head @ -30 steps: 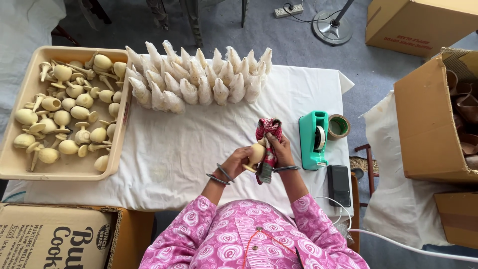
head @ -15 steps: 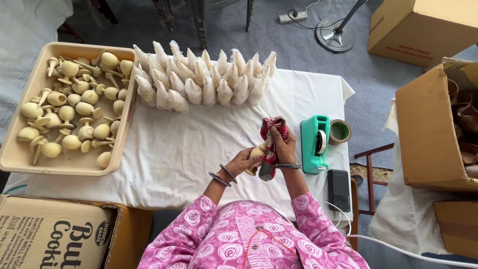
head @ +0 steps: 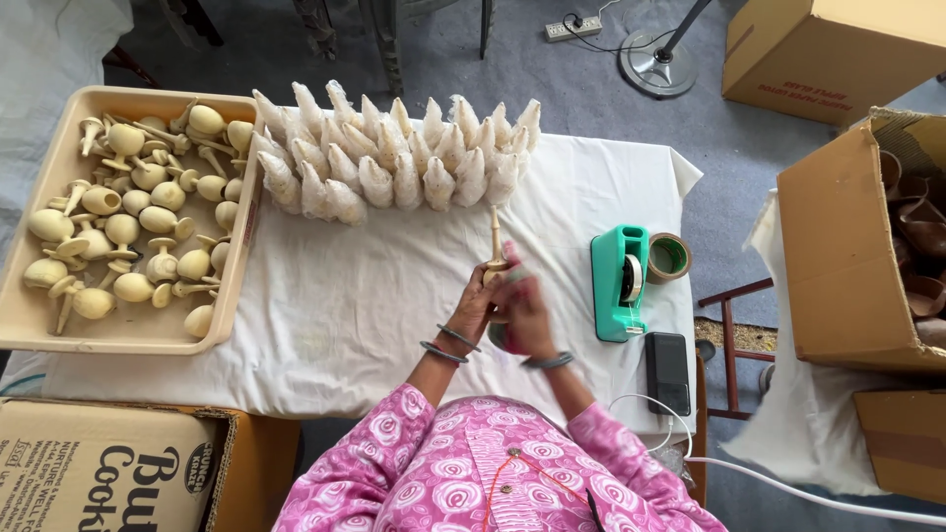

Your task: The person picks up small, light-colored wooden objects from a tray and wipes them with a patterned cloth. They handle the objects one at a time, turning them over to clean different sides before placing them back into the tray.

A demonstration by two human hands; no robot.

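Wooden spinning top, pale and unpainted, stands with its thin stem pointing away from the person, held over the middle of a table draped in white cloth. Seen from above, the table fills most of the view. On its left end sits a wide beige tray heaped with similar bare wooden tops. Along the far edge lies a double row of wrapped tops, each bundled in whitish packing. To the right of the hands stands a teal tape dispenser, with a roll of brown tape just beside it and a dark phone nearer the person. Cardboard boxes stand on the floor around the table.

The left hand is closed around the top's round body. The right hand is blurred; it seems to close on a reddish cloth against the top, though the blur leaves its grip unclear.

A likely risk: the top is gripped only at its rounded body, so a brisk rub could twist it loose, and the slender stem might snap if it dropped onto the table.
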